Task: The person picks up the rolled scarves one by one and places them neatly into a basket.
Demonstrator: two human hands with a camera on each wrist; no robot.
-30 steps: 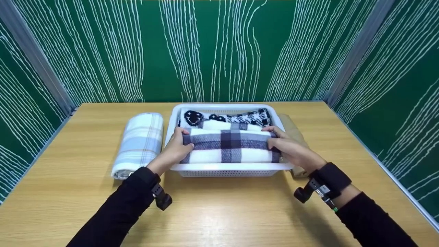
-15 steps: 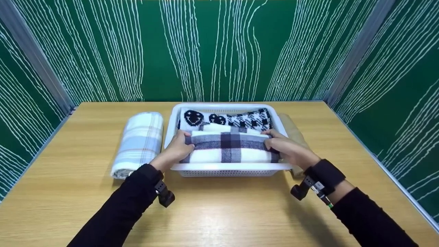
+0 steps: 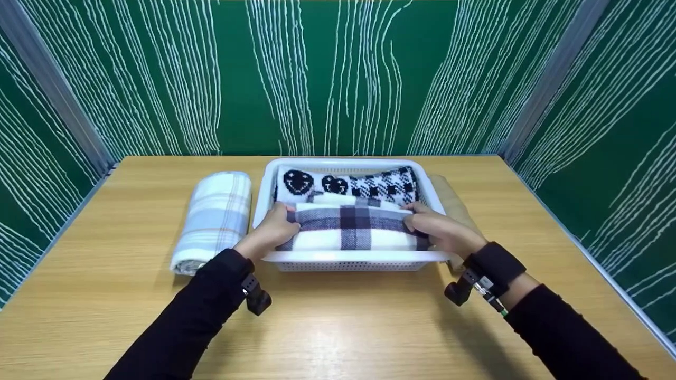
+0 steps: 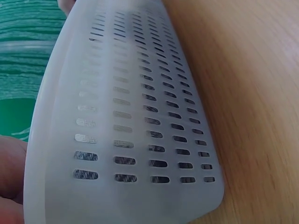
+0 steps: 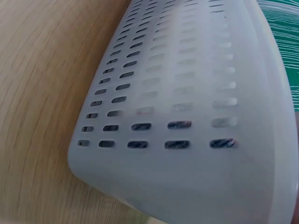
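Inside the white perforated basket [image 3: 359, 256], both ends of the plaid blanket [image 3: 355, 227] are gripped by left hand [image 3: 273, 228] and right hand [image 3: 446, 231]; pressing those ends down evenly should seat it snugly.

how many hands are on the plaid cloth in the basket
2: the left hand grips the left end of the grey-and-white plaid cloth in the white plastic basket, and the right hand its right end; some fingers are hidden.
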